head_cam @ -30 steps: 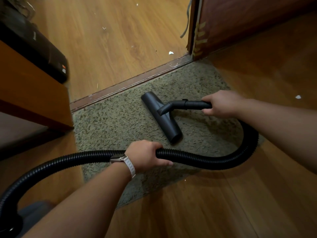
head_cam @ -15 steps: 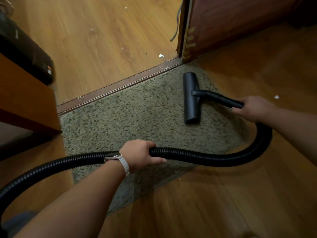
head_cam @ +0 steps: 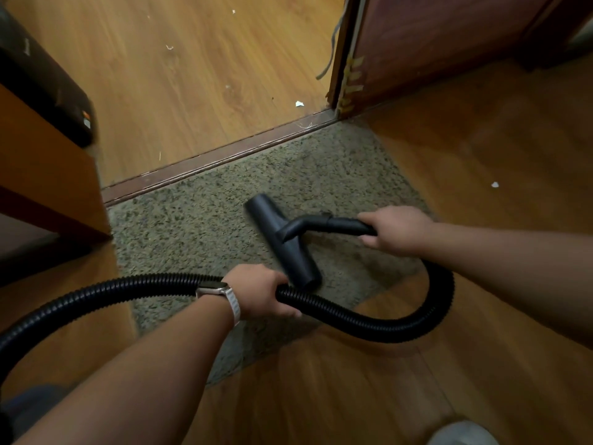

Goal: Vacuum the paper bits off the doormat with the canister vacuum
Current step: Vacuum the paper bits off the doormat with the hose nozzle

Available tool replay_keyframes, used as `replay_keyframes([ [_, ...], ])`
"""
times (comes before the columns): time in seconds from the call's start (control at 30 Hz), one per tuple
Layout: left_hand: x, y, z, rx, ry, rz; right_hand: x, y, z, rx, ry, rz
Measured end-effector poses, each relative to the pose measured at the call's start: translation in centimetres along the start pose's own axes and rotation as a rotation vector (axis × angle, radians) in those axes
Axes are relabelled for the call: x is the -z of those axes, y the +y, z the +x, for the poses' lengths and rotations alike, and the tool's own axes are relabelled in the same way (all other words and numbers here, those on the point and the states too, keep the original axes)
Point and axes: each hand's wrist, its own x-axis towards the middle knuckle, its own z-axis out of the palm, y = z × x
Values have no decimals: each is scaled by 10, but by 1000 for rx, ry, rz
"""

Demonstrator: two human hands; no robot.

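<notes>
right hand (head_cam: 396, 231) gripping nozzle (head_cam: 282, 240), slightly blurred, on doormat (head_cam: 192, 226)

The floor nozzle (head_cam: 282, 240) is back from the far corner of the doormat (head_cam: 192, 226) by the door (head_cam: 417, 43), where it stood half a second ago. It now lies slantwise mid-mat, its near end just beside the hose (head_cam: 369, 326) at the left grip (head_cam: 260, 292). The right grip (head_cam: 396, 229) is drawn nearer with it, and the hose loop bends tighter.
</notes>
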Motion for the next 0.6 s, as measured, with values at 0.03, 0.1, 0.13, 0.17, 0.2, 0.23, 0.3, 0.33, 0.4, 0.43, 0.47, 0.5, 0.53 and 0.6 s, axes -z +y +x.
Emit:
replay_keyframes([
  [0.03, -2, 0, -2, -4, -5, 5, -5, -9, 1, 45, -2, -13],
  [0.1, -8, -2, -7, -17, -12, 17, -16, -22, 3, 122, -26, -35],
  [0.13, -11, -4, -9, -16, -19, 20, -20, -25, 3, 143, -36, -33],
  [0.17, -14, -6, -11, -3, -36, 18, -22, -26, 3, 152, -39, -25],
  [0.2, -17, -9, -13, 14, -48, 5, -22, -25, 4, 156, -31, -17],
  [0.23, -19, -11, -14, 31, -55, -4, -22, -21, 5, 154, -18, -18],
  [0.3, -18, -11, -14, 56, -46, -9, -19, -10, 9, 130, -1, -34],
  [0.33, -17, -11, -12, 62, -34, -7, -17, -3, 11, 107, 12, -39],
  [0.4, -13, -10, -6, 70, -9, 6, -15, 13, 13, 42, 37, -35],
  [0.43, -11, -10, -3, 79, 1, 10, -17, 21, 14, 5, 46, -22],
  [0.47, -8, -11, 0, 93, 6, 7, -19, 28, 15, -29, 51, -2],
  [0.5, -7, -13, 3, 106, 2, 3, -21, 34, 17, -55, 54, 20],
  [0.53, -7, -15, 5, 118, -10, 0, -24, 38, 18, -70, 56, 39],
  [0.6, -11, -16, 7, 132, -50, 12, -35, 42, 22, -79, 40, 71],
])
